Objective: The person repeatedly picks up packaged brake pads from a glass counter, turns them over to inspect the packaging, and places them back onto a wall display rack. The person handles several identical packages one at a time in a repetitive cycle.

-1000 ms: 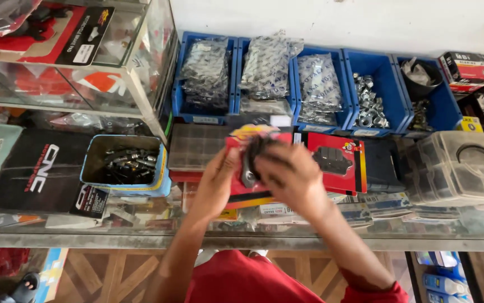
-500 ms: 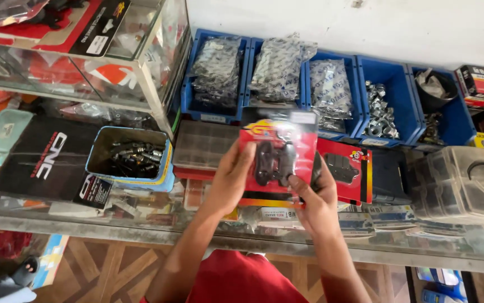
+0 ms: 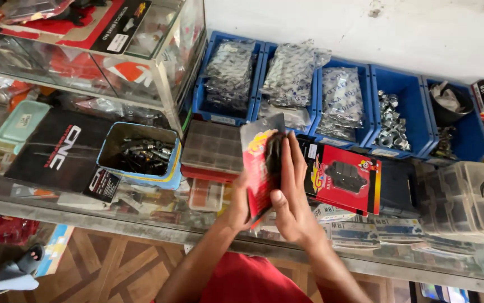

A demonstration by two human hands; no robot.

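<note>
A red blister card (image 3: pixel 260 163) with a black part sealed on it stands nearly edge-on between both hands, above the glass counter. My right hand (image 3: pixel 291 193) lies flat against its face, fingers pointing up and thumb at the lower edge. My left hand (image 3: pixel 241 205) grips the card from behind and below, mostly hidden by it. A second red card (image 3: pixel 344 178) of the same kind lies flat on the counter just right of my hands.
Blue bins (image 3: pixel 400 115) of bagged parts and nuts line the back wall. A blue tin (image 3: pixel 140 152) of black parts and a clear compartment box (image 3: pixel 214 147) sit left of my hands. A glass showcase (image 3: pixel 93 53) stands at upper left, clear plastic boxes (image 3: pixel 469 199) at right.
The card faced the camera before; now it is turned nearly edge-on, and my right hand has moved from its lower right edge to lie flat over its face.
</note>
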